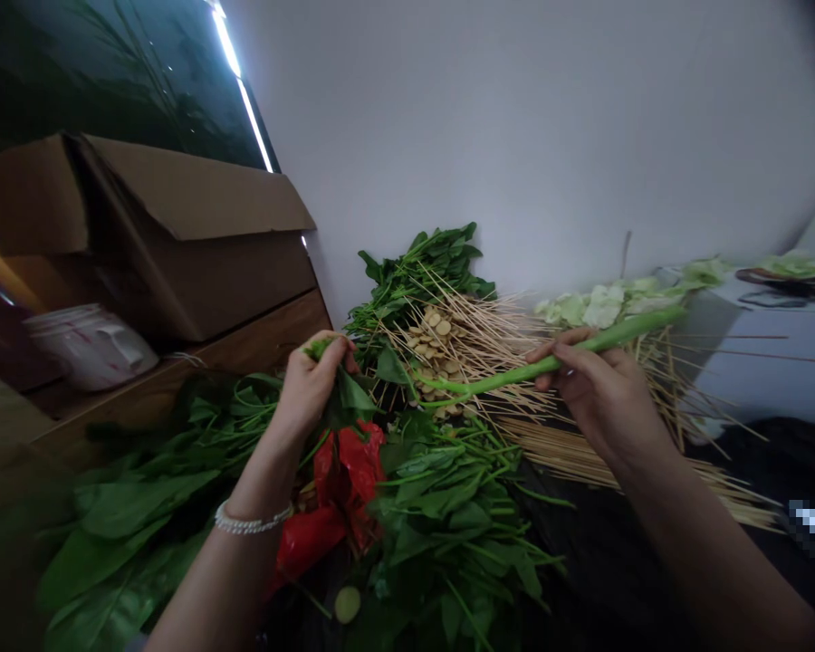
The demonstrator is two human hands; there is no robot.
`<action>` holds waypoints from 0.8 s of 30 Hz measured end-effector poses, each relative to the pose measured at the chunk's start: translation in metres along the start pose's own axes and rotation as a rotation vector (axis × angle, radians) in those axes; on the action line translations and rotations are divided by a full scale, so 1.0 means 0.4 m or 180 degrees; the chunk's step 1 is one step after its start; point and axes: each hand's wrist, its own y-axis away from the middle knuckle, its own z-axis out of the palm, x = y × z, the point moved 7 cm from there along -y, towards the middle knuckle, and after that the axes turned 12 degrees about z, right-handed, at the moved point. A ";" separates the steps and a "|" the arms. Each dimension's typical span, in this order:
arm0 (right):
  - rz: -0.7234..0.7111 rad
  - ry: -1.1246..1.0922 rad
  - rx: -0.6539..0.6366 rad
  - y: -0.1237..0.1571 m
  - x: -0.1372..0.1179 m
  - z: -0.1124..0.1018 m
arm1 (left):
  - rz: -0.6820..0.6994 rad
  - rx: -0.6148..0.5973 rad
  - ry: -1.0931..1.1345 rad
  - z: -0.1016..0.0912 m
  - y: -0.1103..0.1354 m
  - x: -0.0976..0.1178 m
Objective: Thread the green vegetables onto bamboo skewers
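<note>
My right hand [594,380] is closed around a long, thick green vegetable stalk [495,380]. The stalk slants, with its thick end up to the right and its thinner, forked end down to the left. My left hand [317,376] pinches a bunch of green leaves [353,398], some poking out above the fist. Below the stalk lies a heap of leafy greens with thin stems [448,525]. Between that heap and my left forearm is a crumpled red plastic bag [359,462]. Large green leaves [129,516] spread out to the left of my left arm.
Skewers with pale round slices [438,335] lie beyond my hands, beside more skewered greens [435,258]. Bare wooden skewers [557,448] sit below my right hand. Pale cabbage pieces [604,306] rest near the wall. At left stand a cardboard box [204,263] and a plastic jar [85,349].
</note>
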 end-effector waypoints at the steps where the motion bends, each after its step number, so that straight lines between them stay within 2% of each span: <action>1: 0.0008 -0.0040 -0.0001 0.000 0.000 0.000 | 0.0086 -0.0281 -0.0221 0.021 0.008 -0.003; 5: 0.0005 -0.0209 -0.0011 0.000 -0.003 0.002 | 0.0363 -0.1458 -0.0710 0.123 0.054 -0.049; 8: 0.0022 -0.0302 -0.0023 -0.001 -0.003 0.001 | 0.0525 -0.1699 -0.0736 0.179 0.078 -0.097; 11: 0.0046 -0.0377 -0.0007 -0.005 -0.004 -0.006 | 0.0723 -0.1699 -0.0688 0.215 0.086 -0.130; 14: -0.0029 -0.0403 0.0076 -0.011 -0.010 -0.020 | 0.0833 -0.1566 -0.0791 0.217 0.075 -0.146; 19: -0.0265 -0.0404 0.0343 -0.022 -0.027 -0.053 | 0.0918 -0.1178 -0.0512 0.162 0.027 -0.130; 24: -0.0321 -0.0519 0.0624 -0.027 -0.041 -0.084 | 0.0507 -0.1373 -0.0227 0.130 0.003 -0.093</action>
